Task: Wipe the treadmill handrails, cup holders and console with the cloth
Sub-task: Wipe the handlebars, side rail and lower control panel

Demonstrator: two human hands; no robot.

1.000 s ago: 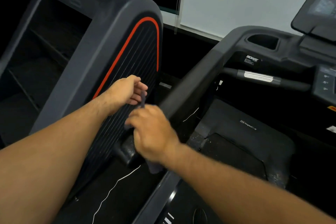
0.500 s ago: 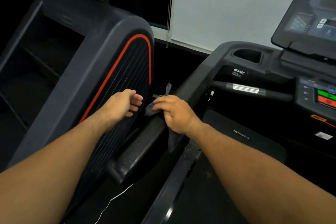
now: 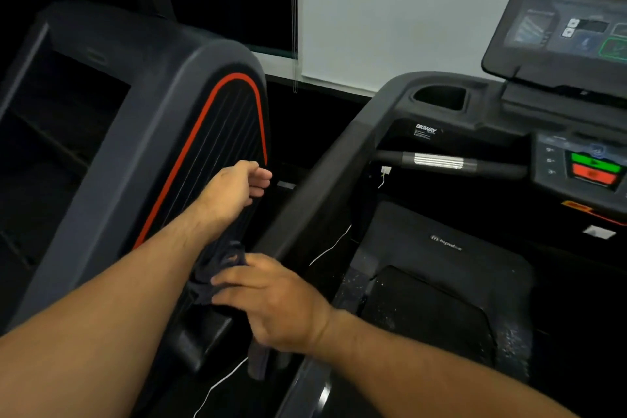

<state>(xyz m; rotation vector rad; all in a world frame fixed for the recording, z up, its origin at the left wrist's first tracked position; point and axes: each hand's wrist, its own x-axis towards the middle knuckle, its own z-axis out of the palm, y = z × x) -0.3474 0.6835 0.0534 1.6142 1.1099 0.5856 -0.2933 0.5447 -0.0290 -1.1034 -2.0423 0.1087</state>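
The treadmill's grey left handrail (image 3: 315, 187) slopes from the console housing down toward me. My right hand (image 3: 271, 299) grips a dark cloth (image 3: 217, 268) against the rail's lower end, fingers laid over it. One end of the cloth hangs below the hand. My left hand (image 3: 237, 187) hovers higher up, left of the rail, loosely curled and holding nothing. A cup holder (image 3: 439, 97) sits at the top of the rail. The console screen (image 3: 576, 10) and a panel with green and red buttons (image 3: 593, 166) are at the upper right.
A neighbouring dark machine with a red-trimmed ribbed side panel (image 3: 203, 153) stands close on the left, leaving a narrow gap. A front grip bar with a silver sensor (image 3: 437, 159) crosses under the console. A thin white cable (image 3: 220, 383) lies on the floor. The treadmill belt (image 3: 424, 316) is lower right.
My right hand has slid the cloth down the handrail toward me, from mid-rail to its lower end. My left hand has stayed beside the red-trimmed panel.
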